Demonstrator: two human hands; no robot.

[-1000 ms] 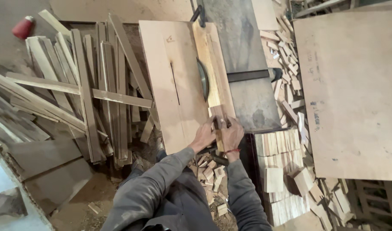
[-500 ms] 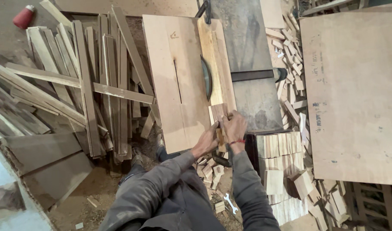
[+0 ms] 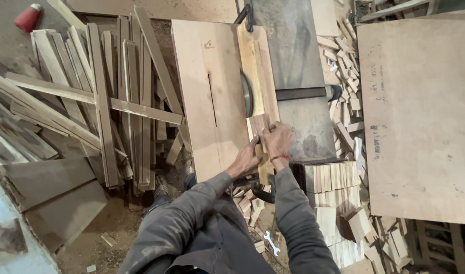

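Wooden offcuts set the limits here. Far to the left of the grip lies a loose heap of long brown wooden slats [image 3: 105, 96], well apart from the hands. Nearer, the pale plywood saw table top [image 3: 207, 96] runs up to the grey round saw blade [image 3: 246, 94], which stands in its slot just beyond the fingers.

The person's left hand [image 3: 244, 161] lies flat, fingers pressed down on the near left side of the small reddish-brown wooden block [image 3: 259, 127]. The right hand [image 3: 278, 142] presses on the block's right side, fingers curled over its edge; neither hand lifts it. The block rests on the narrow yellowish wooden strip [image 3: 255, 66], its far end near the blade.

The main risk, as a judgement: the block is short, so the fingertips sit close to the teeth, and a slip or a kick could carry them in.

Right of the grip, the grey metal table plate [image 3: 298, 61] offers bare room; beyond it, stacked pale cut wooden blocks [image 3: 334, 177] crowd the edge.
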